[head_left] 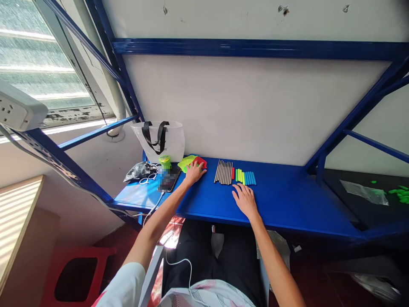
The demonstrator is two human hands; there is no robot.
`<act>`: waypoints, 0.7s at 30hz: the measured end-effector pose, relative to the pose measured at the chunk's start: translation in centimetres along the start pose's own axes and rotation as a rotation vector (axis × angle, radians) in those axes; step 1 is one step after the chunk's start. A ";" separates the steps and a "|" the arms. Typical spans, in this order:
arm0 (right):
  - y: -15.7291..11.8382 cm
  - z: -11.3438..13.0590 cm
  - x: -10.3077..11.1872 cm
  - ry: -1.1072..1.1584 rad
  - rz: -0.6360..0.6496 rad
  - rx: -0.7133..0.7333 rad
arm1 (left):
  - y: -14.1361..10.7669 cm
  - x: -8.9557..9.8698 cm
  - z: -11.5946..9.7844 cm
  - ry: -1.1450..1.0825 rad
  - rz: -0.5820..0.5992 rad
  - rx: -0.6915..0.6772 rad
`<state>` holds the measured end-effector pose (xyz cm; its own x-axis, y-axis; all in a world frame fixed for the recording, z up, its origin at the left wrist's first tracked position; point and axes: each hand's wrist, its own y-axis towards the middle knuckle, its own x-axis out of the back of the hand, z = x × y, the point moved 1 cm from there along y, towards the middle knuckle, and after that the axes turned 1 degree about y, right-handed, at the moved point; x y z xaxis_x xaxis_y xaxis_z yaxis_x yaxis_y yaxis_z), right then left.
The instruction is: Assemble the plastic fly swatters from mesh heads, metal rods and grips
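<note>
On the blue desk, my left hand [194,173] rests with fingers spread on a red mesh piece [200,161], beside a yellow-green mesh piece [185,163]. My right hand [245,199] lies on the desk with its fingers apart, just below a row of short colored sticks. That row has a red piece [233,173], several green and yellow pieces [240,175] and several blue pieces [250,178]. Left of them lie several long grey-brown rods [223,172], side by side. Neither hand appears to hold anything.
A white bag [174,143] with black handles stands at the back left. Before it are a green-lidded container [165,162], a phone [173,177] on a cable, scissors [148,179] and a silvery plastic bag [137,171]. Blue frame bars [255,49] surround the desk [287,200].
</note>
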<state>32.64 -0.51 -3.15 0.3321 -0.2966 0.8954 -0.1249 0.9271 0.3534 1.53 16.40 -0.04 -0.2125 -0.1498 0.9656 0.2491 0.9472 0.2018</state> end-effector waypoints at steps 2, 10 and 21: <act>0.0 0.0 0.0 -0.005 0.003 0.001 | 0.0 0.0 -0.1 -0.003 -0.014 -0.028; 0.0 0.0 -0.2 -0.018 -0.019 0.008 | -1.6 -0.5 -1.5 0.029 -0.081 -0.151; 0.0 0.0 -0.4 -0.028 -0.033 0.016 | -5.4 0.4 -1.9 -0.019 -0.119 -0.183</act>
<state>32.50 -0.35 -3.50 0.3103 -0.3334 0.8902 -0.1293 0.9130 0.3870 1.90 10.72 -0.38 -0.2681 -0.2506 0.9302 0.3879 0.8558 0.3424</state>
